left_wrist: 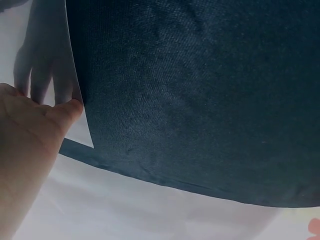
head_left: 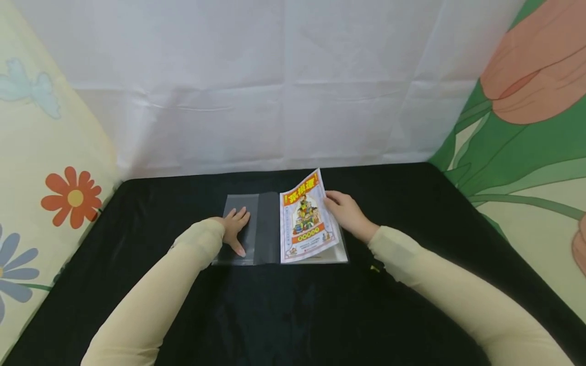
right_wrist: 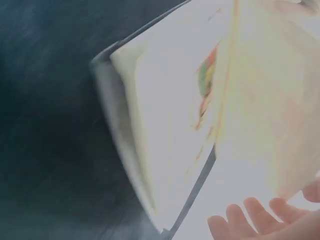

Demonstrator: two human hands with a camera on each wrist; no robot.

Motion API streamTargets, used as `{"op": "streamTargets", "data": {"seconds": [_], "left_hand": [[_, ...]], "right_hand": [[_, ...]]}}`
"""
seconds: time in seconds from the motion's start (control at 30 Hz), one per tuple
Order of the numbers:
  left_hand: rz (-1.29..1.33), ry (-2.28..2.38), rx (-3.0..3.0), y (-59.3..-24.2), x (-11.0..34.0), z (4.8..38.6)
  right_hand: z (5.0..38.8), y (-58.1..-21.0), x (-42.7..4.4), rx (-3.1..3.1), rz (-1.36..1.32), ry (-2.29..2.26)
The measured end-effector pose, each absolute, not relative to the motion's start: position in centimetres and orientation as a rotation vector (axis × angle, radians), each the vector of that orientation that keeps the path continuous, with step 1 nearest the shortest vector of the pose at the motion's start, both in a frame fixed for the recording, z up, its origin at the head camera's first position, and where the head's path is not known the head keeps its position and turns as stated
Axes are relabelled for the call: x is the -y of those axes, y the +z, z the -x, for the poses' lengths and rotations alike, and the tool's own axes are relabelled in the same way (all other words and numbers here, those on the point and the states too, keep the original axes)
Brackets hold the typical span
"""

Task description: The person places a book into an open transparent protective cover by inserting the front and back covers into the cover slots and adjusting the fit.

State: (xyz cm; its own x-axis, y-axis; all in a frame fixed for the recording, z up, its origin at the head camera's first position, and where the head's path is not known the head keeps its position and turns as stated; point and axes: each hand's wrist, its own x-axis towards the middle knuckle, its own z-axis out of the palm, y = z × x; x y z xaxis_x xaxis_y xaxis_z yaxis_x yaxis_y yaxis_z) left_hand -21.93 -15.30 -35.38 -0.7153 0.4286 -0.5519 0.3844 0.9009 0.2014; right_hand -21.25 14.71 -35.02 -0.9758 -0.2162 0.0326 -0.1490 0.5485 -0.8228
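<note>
And here's the book (head_left: pixel 308 223), spread out on the black-covered table (head_left: pixel 274 310), with a dark strip (head_left: pixel 268 229) dividing its two sides! On its left side, the left hand (head_left: pixel 234 229) presses down on the clear flap (head_left: pixel 250 241), fingers straight and parted, gripping nothing. Close in on the left wrist, the thumb sits right by the flap's edge, and grey finger shapes show in its glossy surface.

Over on the book's right side, up goes the printed page (head_left: pixel 305 221), tilted off the pale leaves (head_left: pixel 340 254) beneath: red and yellow lettering on top, a cluster of figures in the middle! The right hand (head_left: pixel 350 213) is at that page's outer edge, fingers extended; whether it pinches the paper or merely pushes it, I can't tell.

Just right of the book, near the right sleeve (head_left: pixel 398 254), there's a yellowish speck (head_left: pixel 375 268), too small to name. Beyond the book hangs a white cloth (head_left: pixel 284 86), and flowered panels flank it, red bloom (head_left: pixel 75 198) left, pink bloom (head_left: pixel 540 66) right.
</note>
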Motion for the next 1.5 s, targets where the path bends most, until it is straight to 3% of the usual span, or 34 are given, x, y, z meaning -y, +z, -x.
{"op": "streamTargets", "data": {"seconds": [0.63,1.17,1.5], "left_hand": [[-0.545,0.121,-2.459,-35.7,15.2,21.9],[-0.522,0.114,-2.453,-35.5,15.1,22.2],[-0.509,0.139,-2.449,-35.6,15.4,22.0]], "right_hand": [[20.7,-35.1,-11.9,-2.576,0.522,-1.685],[21.8,-35.1,-9.7,-2.572,0.618,-1.603],[22.1,-35.7,-8.8,-2.586,0.647,-1.317]]}}
